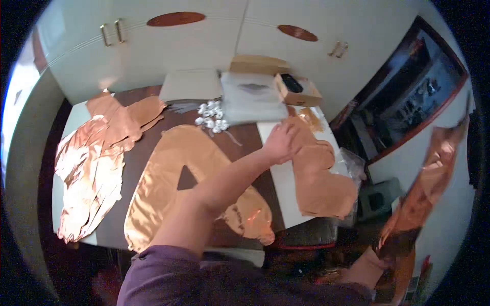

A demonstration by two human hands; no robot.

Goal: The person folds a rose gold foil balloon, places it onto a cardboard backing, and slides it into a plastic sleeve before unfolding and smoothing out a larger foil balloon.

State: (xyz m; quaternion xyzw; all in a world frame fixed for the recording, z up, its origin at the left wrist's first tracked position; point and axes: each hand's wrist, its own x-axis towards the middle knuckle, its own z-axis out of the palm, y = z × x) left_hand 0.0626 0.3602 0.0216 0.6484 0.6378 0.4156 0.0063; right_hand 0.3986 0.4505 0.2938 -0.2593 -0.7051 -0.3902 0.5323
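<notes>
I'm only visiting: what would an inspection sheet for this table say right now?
Surface: dark table, partly under white sheets.
Job's things: flat foil balloon at the table's right end; raised foil balloon off the table.
Clutter: letter-shaped balloon, crumpled foil pile, silver bits, cardboard box, plastic bags.
Grips: left hand on the flat foil balloon, grasp unclear; right hand holds the raised foil balloon.
Cables: nothing seen.
Surroundings: white cupboards, dark framed panel.
</notes>
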